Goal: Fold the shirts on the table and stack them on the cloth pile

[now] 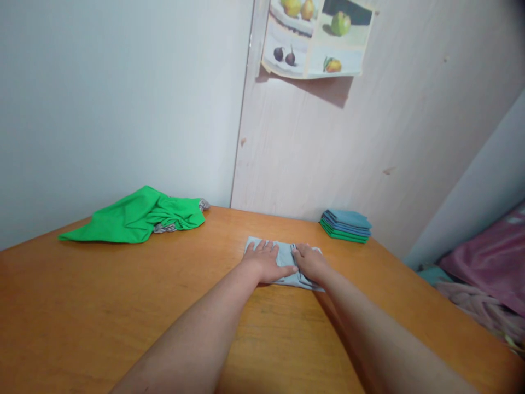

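Note:
A light grey-blue cloth (286,256), folded into a flat strip, lies on the wooden table in front of me. My left hand (263,264) rests flat on its left part, fingers spread and thumb pointing right. On the right part, my right hand (312,264) is closed over a raised fold of the cloth. Its fingertips are partly hidden. The cloth's layers look slightly rumpled near the right hand.
A neat stack of folded blue and green cloths (346,225) stands at the back right of the table (172,306). At the back left lies a crumpled green cloth (127,216) with some patterned fabric. Fruit pictures (315,41) hang on the wall; pink bedding (488,262) is at right.

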Demonstrator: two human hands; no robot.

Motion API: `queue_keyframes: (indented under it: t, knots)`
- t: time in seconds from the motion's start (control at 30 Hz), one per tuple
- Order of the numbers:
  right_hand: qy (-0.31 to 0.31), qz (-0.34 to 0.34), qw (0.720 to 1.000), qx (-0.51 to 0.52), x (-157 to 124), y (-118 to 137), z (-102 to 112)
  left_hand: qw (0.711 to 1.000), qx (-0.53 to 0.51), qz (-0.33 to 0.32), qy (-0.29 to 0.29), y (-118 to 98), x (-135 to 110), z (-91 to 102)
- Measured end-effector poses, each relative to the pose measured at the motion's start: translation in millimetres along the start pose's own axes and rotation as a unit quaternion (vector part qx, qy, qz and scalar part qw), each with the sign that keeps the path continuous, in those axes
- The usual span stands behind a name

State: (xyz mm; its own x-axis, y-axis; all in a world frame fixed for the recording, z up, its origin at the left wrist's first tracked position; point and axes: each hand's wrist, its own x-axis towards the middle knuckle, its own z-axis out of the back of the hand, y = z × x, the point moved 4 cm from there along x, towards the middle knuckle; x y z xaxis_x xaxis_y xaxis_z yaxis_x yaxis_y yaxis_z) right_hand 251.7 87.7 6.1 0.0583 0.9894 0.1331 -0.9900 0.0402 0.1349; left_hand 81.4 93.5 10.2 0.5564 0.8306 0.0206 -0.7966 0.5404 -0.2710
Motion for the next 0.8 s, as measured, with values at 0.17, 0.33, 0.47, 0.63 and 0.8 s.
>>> queue_keyframes:
  t: [0.17,0.33,0.47,0.63,0.8]
  knots:
    - [0.012,-0.004,1.0,-0.003,-4,-2,-14,1.0,-0.004,0.001,0.011,0,0,-1.0]
    - [0.011,-0.012,0.999,0.034,-1,-1,-19,1.0,0.005,0.001,0.014,0,-1,-0.6]
    - [-0.018,-0.025,0.995,0.091,7,-8,-4,1.0,0.012,0.0,0.011,1,-1,0.6]
    - [-0.09,-0.127,0.978,0.138,-7,-55,28,1.0,0.022,0.005,0.019,2,0,1.3]
    - [-0.065,-0.229,0.961,0.137,-52,-95,26,0.999,0.019,0.016,0.025,1,-1,2.6]
